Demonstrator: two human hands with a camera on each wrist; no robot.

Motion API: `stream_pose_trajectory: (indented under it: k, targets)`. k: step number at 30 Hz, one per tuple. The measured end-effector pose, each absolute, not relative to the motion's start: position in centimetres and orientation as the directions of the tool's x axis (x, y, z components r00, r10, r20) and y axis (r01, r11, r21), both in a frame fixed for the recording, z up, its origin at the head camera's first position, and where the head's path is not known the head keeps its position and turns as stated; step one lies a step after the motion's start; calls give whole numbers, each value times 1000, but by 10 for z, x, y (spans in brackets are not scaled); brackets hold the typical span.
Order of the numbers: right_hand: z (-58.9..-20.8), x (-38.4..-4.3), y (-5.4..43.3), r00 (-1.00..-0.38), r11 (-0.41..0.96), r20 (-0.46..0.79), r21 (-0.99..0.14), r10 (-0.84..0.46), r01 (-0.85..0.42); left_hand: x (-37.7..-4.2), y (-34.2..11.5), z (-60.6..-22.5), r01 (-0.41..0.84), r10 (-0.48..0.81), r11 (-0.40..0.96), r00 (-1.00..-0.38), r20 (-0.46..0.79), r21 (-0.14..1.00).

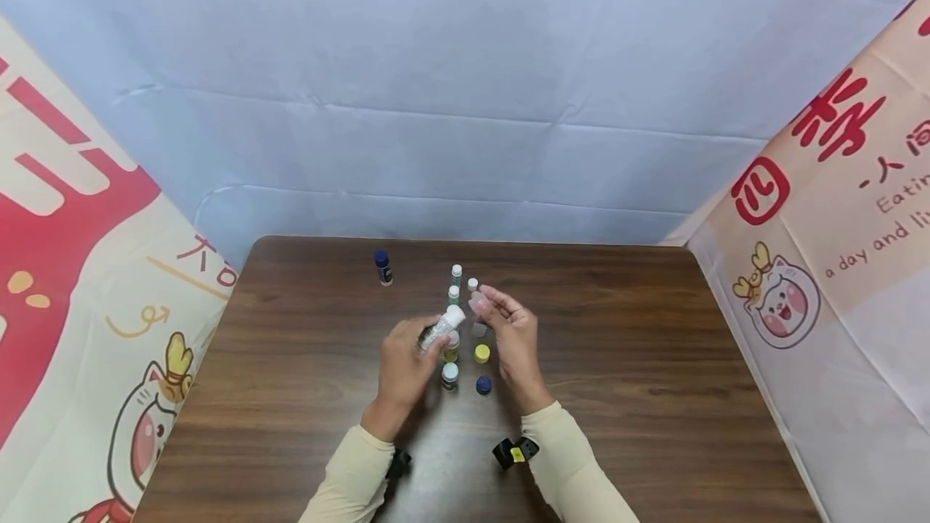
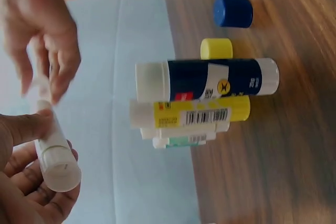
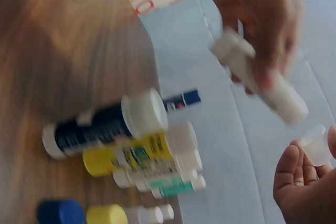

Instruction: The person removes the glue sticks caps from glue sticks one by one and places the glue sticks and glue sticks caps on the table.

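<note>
My left hand point(image 1: 405, 363) grips a white glue stick point(image 1: 438, 329) tilted above the table; its fingers and thumb wrap the tube in the left wrist view. Opposite it, my right hand point(image 1: 517, 339) pinches a translucent cap point(image 3: 316, 146), apart from the stick's near end in the right wrist view. Beneath the hands stands a row of upright glue sticks: a navy one point(image 2: 215, 80) in front, a yellow one point(image 2: 191, 115) behind it, then smaller white and green ones, partly hidden. Beside the row lie a blue cap point(image 1: 483, 384) and a yellow cap point(image 1: 482, 353).
A navy glue stick with a blue cap point(image 1: 383, 269) stands apart at the table's back left. More pale caps, including a white cap point(image 1: 473, 284), line up behind the yellow one. The brown wooden table point(image 1: 617, 361) meets a pale cloth backdrop point(image 1: 465, 103), with printed panels on both sides.
</note>
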State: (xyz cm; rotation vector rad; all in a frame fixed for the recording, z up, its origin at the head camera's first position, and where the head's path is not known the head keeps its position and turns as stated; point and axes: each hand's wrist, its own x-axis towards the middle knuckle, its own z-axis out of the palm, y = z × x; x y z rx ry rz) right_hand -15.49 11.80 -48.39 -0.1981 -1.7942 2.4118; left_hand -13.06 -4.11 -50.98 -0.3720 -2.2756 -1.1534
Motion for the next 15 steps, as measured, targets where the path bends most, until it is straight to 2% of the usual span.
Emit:
stream_pose_trajectory:
  k: [8, 15]
  targets:
    - [-486, -162, 140, -967, -246, -24, -968, 252, -40, -138, -54, -513, 363, -130, 428, -882, 454, 828]
    - [-492, -162, 145, -961, -231, -46, -973, 272, -19, -141, -59, -516, 312, -145, 425, -903, 404, 850]
